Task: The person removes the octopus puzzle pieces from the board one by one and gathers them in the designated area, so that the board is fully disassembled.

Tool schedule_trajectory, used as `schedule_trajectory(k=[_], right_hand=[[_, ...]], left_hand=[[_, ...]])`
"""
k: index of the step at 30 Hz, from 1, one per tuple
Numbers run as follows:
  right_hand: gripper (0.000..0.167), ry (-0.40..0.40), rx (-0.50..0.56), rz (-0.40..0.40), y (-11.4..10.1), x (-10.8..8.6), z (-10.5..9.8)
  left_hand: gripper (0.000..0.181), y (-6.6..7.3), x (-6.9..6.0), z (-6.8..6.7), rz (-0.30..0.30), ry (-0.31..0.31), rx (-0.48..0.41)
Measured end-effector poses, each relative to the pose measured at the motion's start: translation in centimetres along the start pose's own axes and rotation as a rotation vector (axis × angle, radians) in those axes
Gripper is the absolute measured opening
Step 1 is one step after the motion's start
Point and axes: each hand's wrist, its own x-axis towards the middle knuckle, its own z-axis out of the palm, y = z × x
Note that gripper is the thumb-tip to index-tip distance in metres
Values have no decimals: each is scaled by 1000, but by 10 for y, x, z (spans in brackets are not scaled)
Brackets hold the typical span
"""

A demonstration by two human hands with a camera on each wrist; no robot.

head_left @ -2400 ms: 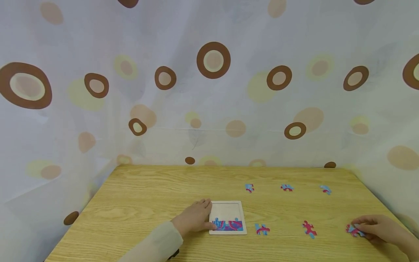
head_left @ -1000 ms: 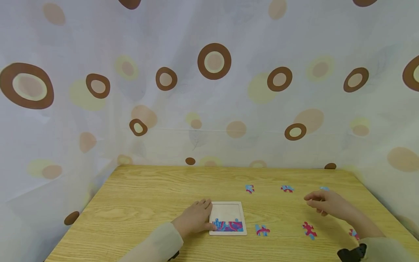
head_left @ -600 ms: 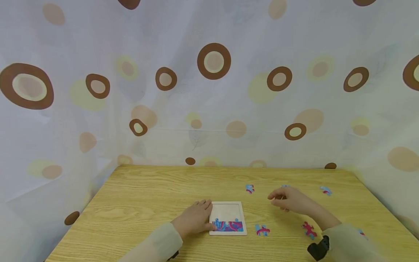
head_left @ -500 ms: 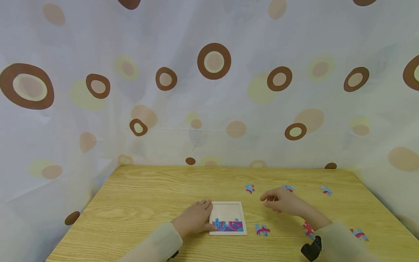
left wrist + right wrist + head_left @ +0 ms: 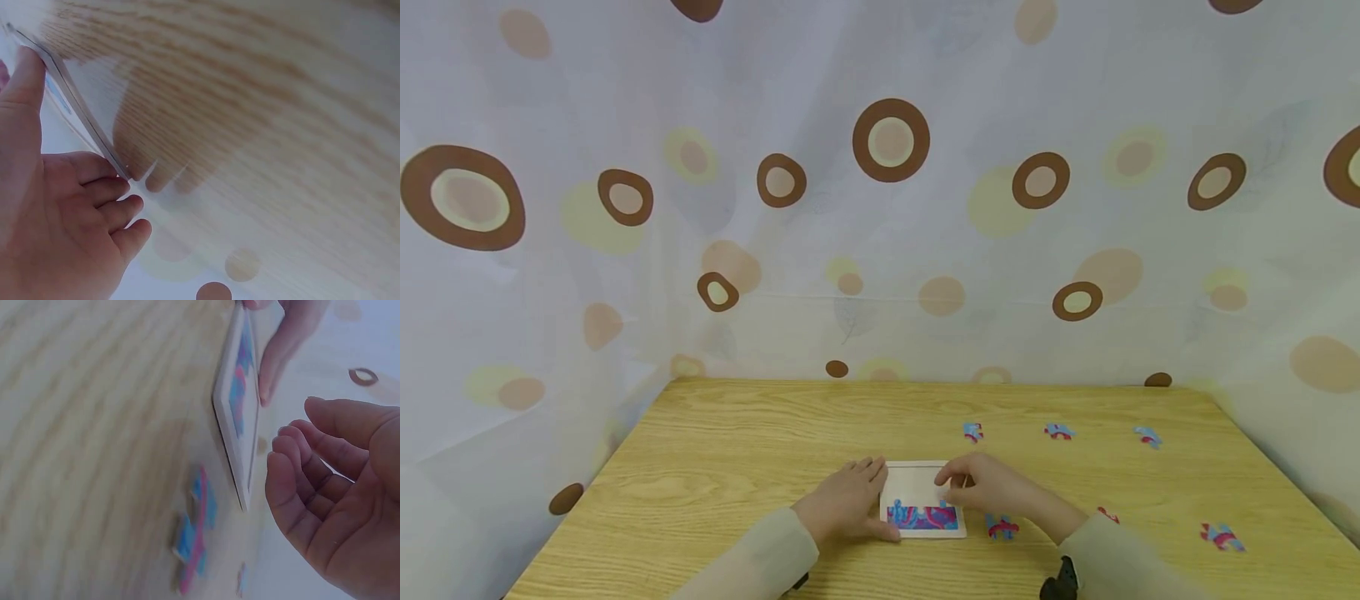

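A white square puzzle tray (image 5: 921, 479) lies on the table, with joined purple and blue jigsaw pieces (image 5: 922, 518) along its near side. My left hand (image 5: 848, 500) rests at the tray's left edge, its thumb at the near-left corner and its fingers extended. In the left wrist view, the left hand (image 5: 69, 212) touches the tray edge (image 5: 81, 109). My right hand (image 5: 988, 485) is over the tray's right part, fingers loosely bent. The right wrist view shows nothing in the right hand (image 5: 337, 494). A loose jigsaw piece (image 5: 1002, 527) lies just right of the tray.
Other loose pieces are spread to the right: a far piece (image 5: 973, 432), another far piece (image 5: 1059, 431), a far-right piece (image 5: 1147, 437) and a near-right piece (image 5: 1222, 537). The right forearm partly hides a red piece (image 5: 1107, 514). A patterned curtain (image 5: 880, 250) borders the table (image 5: 760, 425).
My right hand has left the near-right jigsaw piece, which now lies slightly turned, and has swept left to the tray. The left hand stays at the tray, its thumb shifted slightly nearer.
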Motion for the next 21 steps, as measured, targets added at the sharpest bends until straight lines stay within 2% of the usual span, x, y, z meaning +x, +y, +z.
schedule_trajectory(k=[12, 21], right_hand=[[16, -40, 28, -30, -10, 21, 31], [18, -34, 15, -25, -12, 30, 40]], left_hand=[[97, 2, -2, -4, 11, 12, 8], [95, 3, -2, -5, 23, 16, 28]])
